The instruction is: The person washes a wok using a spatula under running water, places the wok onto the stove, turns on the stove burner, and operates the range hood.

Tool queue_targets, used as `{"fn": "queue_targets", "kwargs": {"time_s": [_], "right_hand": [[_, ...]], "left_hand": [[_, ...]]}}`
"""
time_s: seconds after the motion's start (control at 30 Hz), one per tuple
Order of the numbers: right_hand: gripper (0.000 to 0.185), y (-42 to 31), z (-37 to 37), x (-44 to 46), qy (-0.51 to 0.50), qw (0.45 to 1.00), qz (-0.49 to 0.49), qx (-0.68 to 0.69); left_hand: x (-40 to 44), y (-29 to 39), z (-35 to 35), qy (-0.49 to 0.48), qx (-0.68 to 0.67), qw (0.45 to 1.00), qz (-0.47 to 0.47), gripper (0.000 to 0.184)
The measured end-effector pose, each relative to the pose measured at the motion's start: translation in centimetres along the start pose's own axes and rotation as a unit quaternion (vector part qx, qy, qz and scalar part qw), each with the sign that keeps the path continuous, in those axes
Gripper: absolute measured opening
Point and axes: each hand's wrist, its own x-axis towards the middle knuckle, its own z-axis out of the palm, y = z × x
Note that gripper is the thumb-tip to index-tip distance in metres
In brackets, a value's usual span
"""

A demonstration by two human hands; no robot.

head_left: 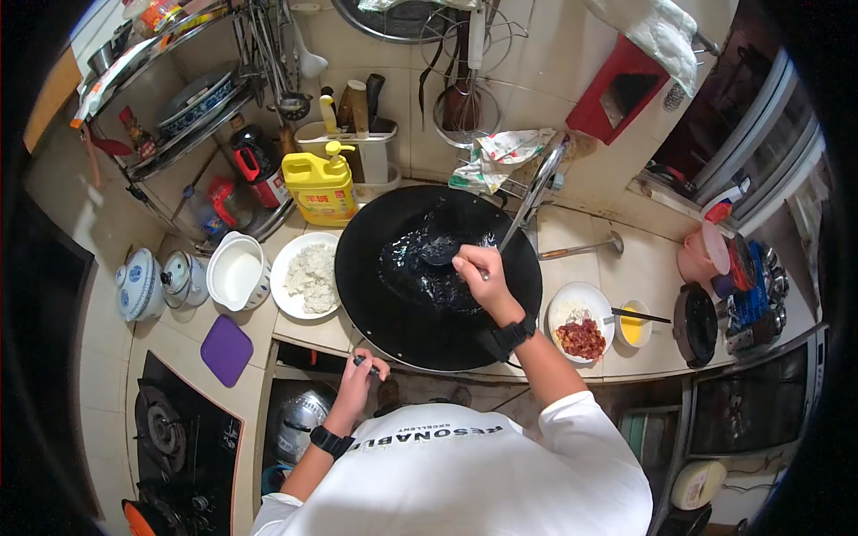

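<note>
A large black wok (371, 295) sits in front of me, with a glossy wet sheen over its inner bottom. My right hand (483, 277) is above the wok, closed around the handle of a black-headed spatula (438, 251). The spatula's head is down against the wok's bottom. My left hand (360, 377) is below the wok's near-left rim, its fingers closed on a small dark piece that I cannot make out. Beside the wok on the left is a plate of white rice (310, 279). On its right stands a plate with chopped reddish meat (581, 339).
Yellow liquid fills a small bowl (634, 329), with chopsticks (640, 314) reaching across it. A metal ladle (585, 248) lies behind. A yellow pump jug (320, 189), a white pot (239, 271), a purple mat (227, 349) and a gas stove (183, 442) are to the left.
</note>
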Motion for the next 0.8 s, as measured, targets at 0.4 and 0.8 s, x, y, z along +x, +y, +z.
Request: {"fn": "queue_targets", "kwargs": {"time_s": [0.4,0.8], "right_hand": [[0.033,-2.7,0.0,-3.8,-0.012,0.973,0.08,0.214],[0.028,-4.5,-6.8,-6.5,-0.086,0.992,0.086,-0.014]], "left_hand": [[0.0,-0.1,-0.1,-0.015,-0.011,1.0,0.012,0.007],[0.2,-0.2,-0.3,-0.013,-0.009,1.0,-0.002,0.008]]}}
